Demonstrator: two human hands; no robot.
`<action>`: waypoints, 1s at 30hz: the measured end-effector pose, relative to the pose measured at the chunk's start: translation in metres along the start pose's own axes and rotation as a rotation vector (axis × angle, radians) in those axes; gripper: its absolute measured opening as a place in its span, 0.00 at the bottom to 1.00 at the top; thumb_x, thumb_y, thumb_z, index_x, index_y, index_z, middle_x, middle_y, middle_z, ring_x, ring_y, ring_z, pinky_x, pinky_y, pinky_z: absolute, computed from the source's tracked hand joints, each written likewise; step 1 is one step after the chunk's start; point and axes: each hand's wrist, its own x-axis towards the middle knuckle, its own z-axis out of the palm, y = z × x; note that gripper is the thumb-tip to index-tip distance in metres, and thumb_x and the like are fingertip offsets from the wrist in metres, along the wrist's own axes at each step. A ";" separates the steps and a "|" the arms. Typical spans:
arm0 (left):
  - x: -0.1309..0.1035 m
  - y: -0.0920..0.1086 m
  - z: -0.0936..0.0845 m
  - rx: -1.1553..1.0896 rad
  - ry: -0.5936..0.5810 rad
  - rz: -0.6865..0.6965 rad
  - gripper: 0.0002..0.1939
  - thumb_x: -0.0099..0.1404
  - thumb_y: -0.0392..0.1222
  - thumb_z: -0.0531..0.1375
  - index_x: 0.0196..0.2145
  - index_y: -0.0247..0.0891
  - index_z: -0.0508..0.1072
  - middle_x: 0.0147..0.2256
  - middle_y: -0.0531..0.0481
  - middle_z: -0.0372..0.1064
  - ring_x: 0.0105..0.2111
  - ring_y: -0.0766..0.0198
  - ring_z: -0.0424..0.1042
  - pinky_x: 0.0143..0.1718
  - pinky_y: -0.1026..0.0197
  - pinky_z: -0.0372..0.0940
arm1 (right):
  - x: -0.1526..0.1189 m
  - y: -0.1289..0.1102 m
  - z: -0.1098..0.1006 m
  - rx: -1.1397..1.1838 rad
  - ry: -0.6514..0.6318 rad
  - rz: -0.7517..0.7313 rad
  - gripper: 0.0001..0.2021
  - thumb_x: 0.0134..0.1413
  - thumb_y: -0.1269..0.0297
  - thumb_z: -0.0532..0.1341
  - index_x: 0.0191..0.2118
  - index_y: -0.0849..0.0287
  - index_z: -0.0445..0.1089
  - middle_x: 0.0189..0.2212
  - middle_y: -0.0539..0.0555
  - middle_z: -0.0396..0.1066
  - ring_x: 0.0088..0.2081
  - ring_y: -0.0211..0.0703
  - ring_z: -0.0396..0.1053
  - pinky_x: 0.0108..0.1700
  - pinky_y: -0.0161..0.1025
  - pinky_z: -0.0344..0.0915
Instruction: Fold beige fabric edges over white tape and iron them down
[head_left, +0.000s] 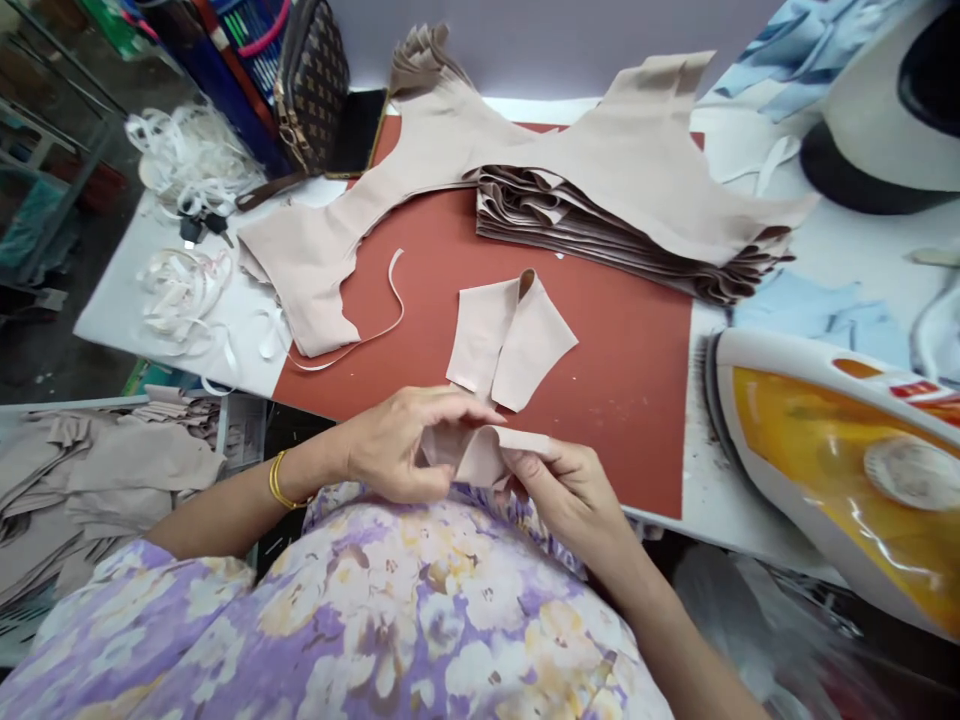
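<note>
Close to my body, at the table's front edge, both hands hold a small beige fabric piece (pixel 480 458). My left hand (pixel 401 445) curves around its left side, thumb toward the cloth. On the other side my right hand (pixel 559 485) pinches the folded edge between thumb and fingers. Just beyond lies another beige fabric piece (pixel 536 345), folded with two angled flaps, on the red-brown board (pixel 630 400). Farther back, a stack of beige cut fabric panels (pixel 600 150) is spread out, its layered edges showing.
An orange and white iron (pixel 840 450) stands at the right. White ribbon bundles (pixel 199 165), keys (pixel 202 228) and a brown patterned pouch (pixel 315 85) are at the left. A bin of beige fabric (pixel 112 470) sits lower left. Light blue cloth (pixel 825 310) lies near the iron.
</note>
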 end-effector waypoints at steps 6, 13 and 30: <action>0.026 -0.015 0.034 -0.476 -0.065 -0.556 0.16 0.54 0.42 0.64 0.40 0.32 0.73 0.29 0.49 0.73 0.22 0.69 0.70 0.22 0.68 0.66 | -0.008 0.022 -0.006 0.080 0.161 0.247 0.21 0.55 0.45 0.63 0.33 0.62 0.73 0.20 0.51 0.71 0.18 0.36 0.67 0.22 0.33 0.62; 0.045 -0.026 0.039 -0.172 0.214 -0.392 0.12 0.59 0.46 0.62 0.32 0.32 0.76 0.26 0.50 0.73 0.26 0.68 0.70 0.26 0.68 0.63 | -0.002 0.028 -0.012 -0.027 0.141 0.240 0.20 0.54 0.48 0.64 0.42 0.61 0.73 0.25 0.49 0.72 0.18 0.36 0.66 0.20 0.34 0.62; 0.050 -0.033 0.052 -0.052 0.280 -0.543 0.12 0.64 0.47 0.58 0.26 0.38 0.68 0.16 0.55 0.67 0.16 0.68 0.66 0.20 0.66 0.57 | -0.018 0.046 -0.020 -0.971 0.430 -0.425 0.02 0.61 0.70 0.60 0.38 0.60 0.70 0.28 0.51 0.71 0.28 0.34 0.67 0.34 0.33 0.64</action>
